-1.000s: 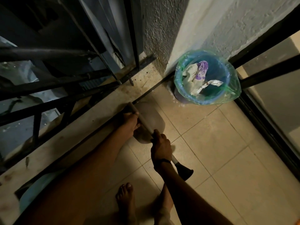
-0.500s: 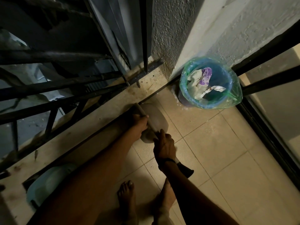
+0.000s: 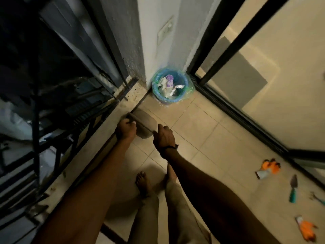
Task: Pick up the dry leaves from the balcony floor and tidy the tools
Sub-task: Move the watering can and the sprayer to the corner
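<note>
I see the bin (image 3: pixel 169 88) in the far corner, railing (image 3: pixel 58 110) to its left. The dustpan (image 3: pixel 143 123) lies between bin and feet. A trowel (image 3: pixel 293 188) and two gloves (image 3: pixel 270 167) lie well right.

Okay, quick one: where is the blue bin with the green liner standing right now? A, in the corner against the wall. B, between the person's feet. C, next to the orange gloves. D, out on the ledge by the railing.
A: the blue bin stands on the tiled floor in the corner where the wall meets the door frame, ahead of both hands.
</note>
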Tool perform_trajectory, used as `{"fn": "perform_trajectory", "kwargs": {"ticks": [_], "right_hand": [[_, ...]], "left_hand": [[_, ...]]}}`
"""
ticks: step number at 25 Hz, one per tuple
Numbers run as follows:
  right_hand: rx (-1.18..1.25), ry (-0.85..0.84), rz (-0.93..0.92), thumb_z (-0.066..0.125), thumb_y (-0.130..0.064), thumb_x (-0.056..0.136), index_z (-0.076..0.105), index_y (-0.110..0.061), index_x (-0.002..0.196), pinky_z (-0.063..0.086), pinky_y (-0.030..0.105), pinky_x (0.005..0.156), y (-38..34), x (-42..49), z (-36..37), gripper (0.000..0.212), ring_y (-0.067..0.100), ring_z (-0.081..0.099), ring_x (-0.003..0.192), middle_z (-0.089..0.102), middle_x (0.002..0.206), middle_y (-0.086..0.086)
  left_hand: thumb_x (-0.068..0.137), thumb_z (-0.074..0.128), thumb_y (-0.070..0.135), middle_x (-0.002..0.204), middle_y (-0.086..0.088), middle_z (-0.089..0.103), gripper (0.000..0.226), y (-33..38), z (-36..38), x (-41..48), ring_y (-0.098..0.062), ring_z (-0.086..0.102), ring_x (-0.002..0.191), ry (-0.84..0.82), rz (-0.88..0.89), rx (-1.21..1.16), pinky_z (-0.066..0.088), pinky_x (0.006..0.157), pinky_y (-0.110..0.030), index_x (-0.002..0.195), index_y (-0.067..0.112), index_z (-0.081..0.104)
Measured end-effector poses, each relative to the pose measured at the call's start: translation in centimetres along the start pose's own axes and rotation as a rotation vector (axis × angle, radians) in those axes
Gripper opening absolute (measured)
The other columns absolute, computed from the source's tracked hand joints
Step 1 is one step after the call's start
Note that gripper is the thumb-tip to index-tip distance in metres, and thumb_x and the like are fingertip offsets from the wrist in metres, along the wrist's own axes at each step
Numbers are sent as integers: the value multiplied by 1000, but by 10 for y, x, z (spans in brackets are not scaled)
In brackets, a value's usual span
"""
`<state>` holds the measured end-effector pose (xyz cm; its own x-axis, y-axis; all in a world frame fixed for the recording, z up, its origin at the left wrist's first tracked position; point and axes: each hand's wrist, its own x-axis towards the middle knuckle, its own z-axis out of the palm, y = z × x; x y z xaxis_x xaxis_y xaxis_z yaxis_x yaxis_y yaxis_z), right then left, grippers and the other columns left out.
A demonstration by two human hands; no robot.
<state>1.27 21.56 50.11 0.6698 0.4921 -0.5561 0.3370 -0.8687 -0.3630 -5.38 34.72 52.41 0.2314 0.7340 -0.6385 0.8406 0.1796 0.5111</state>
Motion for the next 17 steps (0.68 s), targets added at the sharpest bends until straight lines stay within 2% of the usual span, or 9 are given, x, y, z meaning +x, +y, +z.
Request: {"fn": "perform_trajectory", "kwargs": {"ticks": [3, 8, 9, 12, 17], "right_hand": [[87, 77, 40, 48, -33, 99, 52, -10, 121, 51, 44, 83, -10, -74, -68, 33, 39, 55, 101, 57, 113, 19], [256, 255, 192, 48, -29, 98, 55, -7, 120, 48, 43, 85, 43, -192, -145, 32, 40, 55, 104, 57, 115, 21], [293, 286, 248, 48, -29, 98, 55, -7, 121, 49, 43, 85, 63, -215, -157, 33, 40, 55, 104, 57, 116, 20], [390, 372, 393, 47, -29, 99, 56, -7, 124, 51, 41, 87, 131, -271, -184, 35, 38, 57, 107, 58, 118, 20], [580, 496, 666, 48, -27, 98, 57, -7, 121, 48, 40, 90, 279, -373, -199, 32, 39, 55, 112, 57, 121, 20]], "left_hand": [[97, 59, 26, 123, -15, 66, 31, 29, -30, -84, -34, 59, 115, 31, 172, 141, 48, 99, -42, 120, 8, 66], [96, 60, 15, 121, -18, 65, 28, 78, -18, -239, -37, 59, 114, -53, 427, 220, 43, 88, -35, 120, 2, 63], [94, 60, 12, 121, -20, 65, 28, 83, -5, -267, -37, 59, 113, -94, 487, 239, 43, 87, -35, 120, 1, 63], [93, 58, 10, 125, -19, 64, 34, 98, 43, -335, -38, 58, 117, -207, 657, 382, 46, 97, -43, 126, 5, 61], [93, 60, 14, 119, -22, 67, 37, 103, 156, -437, -40, 61, 113, -362, 865, 589, 47, 96, -42, 129, 6, 60]]}}
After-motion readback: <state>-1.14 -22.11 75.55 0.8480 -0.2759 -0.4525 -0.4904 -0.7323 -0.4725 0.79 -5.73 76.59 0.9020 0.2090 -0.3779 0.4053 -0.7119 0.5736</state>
